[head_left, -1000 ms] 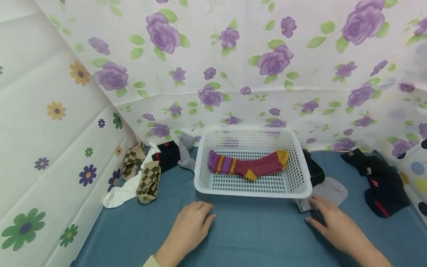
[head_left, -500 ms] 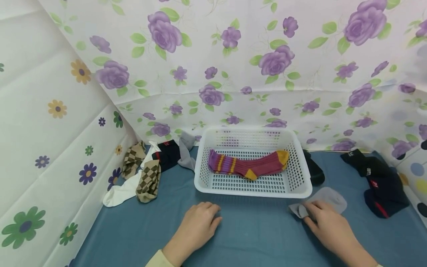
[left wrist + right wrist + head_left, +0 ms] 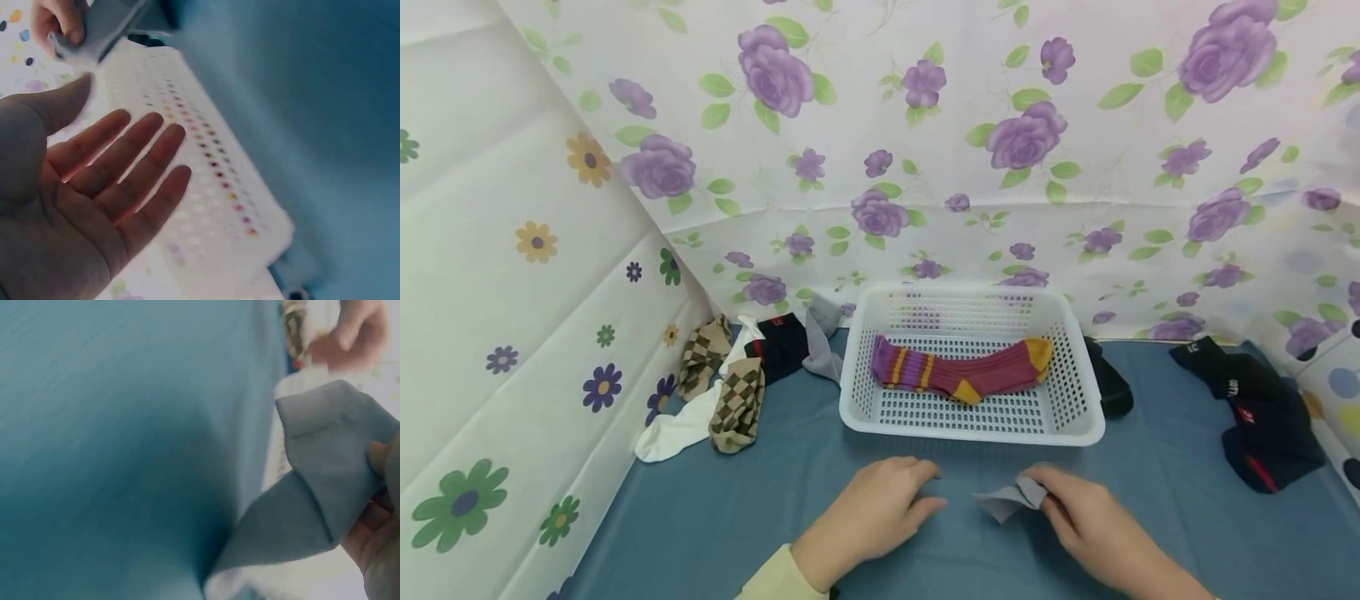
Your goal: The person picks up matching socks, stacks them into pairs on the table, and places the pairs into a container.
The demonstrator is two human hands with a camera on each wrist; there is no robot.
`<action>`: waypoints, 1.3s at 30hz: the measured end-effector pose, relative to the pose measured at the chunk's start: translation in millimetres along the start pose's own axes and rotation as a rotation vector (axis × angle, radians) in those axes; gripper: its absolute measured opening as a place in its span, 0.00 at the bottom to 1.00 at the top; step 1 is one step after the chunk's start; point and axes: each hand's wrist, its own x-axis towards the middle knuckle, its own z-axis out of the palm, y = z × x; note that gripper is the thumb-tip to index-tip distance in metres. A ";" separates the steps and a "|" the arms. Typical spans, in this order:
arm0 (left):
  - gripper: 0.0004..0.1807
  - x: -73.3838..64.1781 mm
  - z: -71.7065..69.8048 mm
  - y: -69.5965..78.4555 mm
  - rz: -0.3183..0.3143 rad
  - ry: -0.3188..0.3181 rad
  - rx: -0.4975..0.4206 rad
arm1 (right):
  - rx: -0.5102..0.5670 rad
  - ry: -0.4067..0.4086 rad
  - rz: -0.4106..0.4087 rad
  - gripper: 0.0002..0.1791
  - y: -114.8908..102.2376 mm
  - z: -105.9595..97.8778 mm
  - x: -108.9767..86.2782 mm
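A grey sock (image 3: 1011, 500) is pinched between the thumb and fingers of my right hand (image 3: 1093, 521), in front of the basket. In the right wrist view the sock (image 3: 325, 462) hangs down in a fold from that hand. To its left, my left hand (image 3: 880, 512) hovers with nothing in it; the left wrist view shows its palm (image 3: 69, 231) with the fingers spread and nearly straight. Behind both hands stands a white plastic basket (image 3: 970, 435). A pair of maroon, purple and yellow socks (image 3: 962, 369) lies inside it.
Left of the basket lie checkered socks (image 3: 737, 404), white socks (image 3: 673, 433), a dark navy sock (image 3: 781, 350) and a grey sock (image 3: 823, 337). A black sock (image 3: 1108, 383) sits against the basket's right side. More dark socks (image 3: 1270, 429) lie at far right. Floral sheets wall the back.
My right hand has picked up the grey sock from beside the basket's front right corner and carried it left. My left hand has moved right, toward it.
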 end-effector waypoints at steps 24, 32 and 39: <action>0.08 14.4 -31.8 25.6 0.282 0.351 -0.410 | 0.550 0.214 -0.397 0.15 -48.5 -1.6 28.5; 0.06 16.4 -51.7 22.3 0.222 0.397 -0.453 | 0.658 0.223 -0.252 0.16 -49.0 -15.7 30.2; 0.06 15.4 -58.6 17.5 0.159 0.411 -0.497 | 0.661 0.162 -0.219 0.04 -45.9 -27.7 32.6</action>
